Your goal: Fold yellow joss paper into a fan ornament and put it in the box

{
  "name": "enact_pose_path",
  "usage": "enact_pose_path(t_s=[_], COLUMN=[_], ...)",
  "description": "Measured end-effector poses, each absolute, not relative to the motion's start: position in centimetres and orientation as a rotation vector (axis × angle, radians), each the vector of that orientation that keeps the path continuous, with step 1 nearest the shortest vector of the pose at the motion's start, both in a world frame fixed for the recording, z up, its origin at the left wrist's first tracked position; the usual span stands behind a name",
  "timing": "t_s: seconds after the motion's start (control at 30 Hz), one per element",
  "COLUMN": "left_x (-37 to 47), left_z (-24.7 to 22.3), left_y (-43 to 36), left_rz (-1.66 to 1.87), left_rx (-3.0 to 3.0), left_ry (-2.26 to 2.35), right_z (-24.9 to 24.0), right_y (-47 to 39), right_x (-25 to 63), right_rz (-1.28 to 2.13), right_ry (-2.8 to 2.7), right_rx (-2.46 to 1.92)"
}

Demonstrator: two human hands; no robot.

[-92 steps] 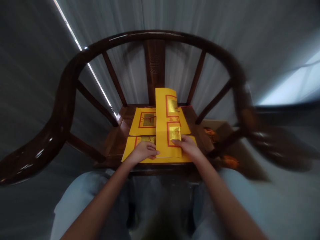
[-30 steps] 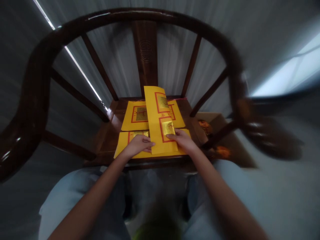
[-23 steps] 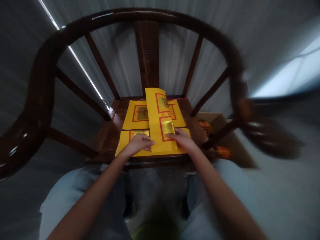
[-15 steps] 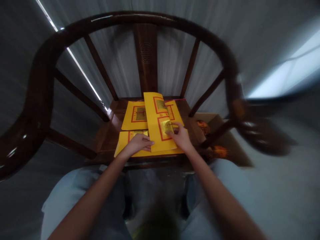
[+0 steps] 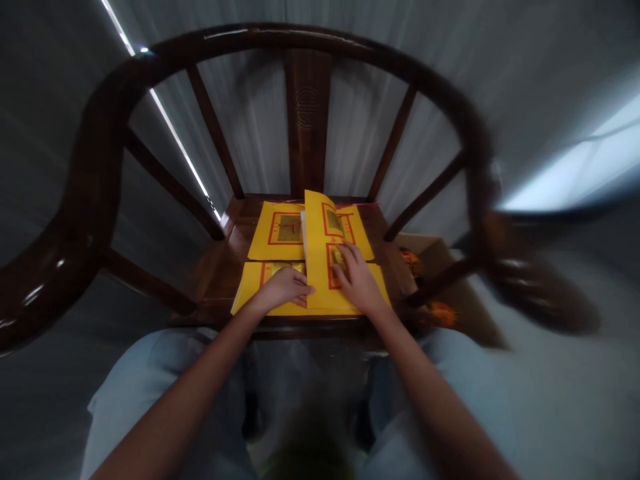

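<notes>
A long yellow sheet [image 5: 318, 230] with red frames and gold foil squares lies lengthwise down the middle of the chair seat [image 5: 219, 267], its left edge raised in a fold. My left hand [image 5: 284, 288] pins the sheet's near left edge with curled fingers. Laid flat on the sheet's near half, my right hand [image 5: 356, 283] covers the near gold square. Underneath lie more yellow sheets, one at the far left [image 5: 278, 233] and one along the seat's front [image 5: 250, 297].
The seat belongs to a dark wooden round-back chair [image 5: 306, 113] that curves around both sides. A cardboard box [image 5: 436, 259] with orange things in it sits low at the right of the chair. My knees in light trousers are below the seat's front edge.
My right hand slid from the sheet's right edge forward and left onto the gold square. The sheet has folded narrower, its left edge lifted. My left hand has stayed put.
</notes>
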State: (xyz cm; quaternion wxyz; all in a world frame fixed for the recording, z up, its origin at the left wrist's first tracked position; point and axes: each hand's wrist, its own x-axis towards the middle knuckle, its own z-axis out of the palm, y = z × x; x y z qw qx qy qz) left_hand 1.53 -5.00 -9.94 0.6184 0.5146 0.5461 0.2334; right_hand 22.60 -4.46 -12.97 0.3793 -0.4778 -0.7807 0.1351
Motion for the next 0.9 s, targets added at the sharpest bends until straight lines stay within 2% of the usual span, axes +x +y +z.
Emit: enact_pose_path(t_s=[0.2,0.9], left_x=[1.5,1.0], left_z=[-9.8,-9.8], left_y=[-5.0,-4.7], left_rz=[0.532,0.471], left_rx=[1.165,1.123], left_ry=[1.236,1.247], right_z=[-13.8,-14.5], right_y=[-4.2,-4.4], right_x=[21.8,20.9], right_rz=[0.356,0.086], right_ry=[-2.046,-2.264], right_rx=[-1.313,-1.461])
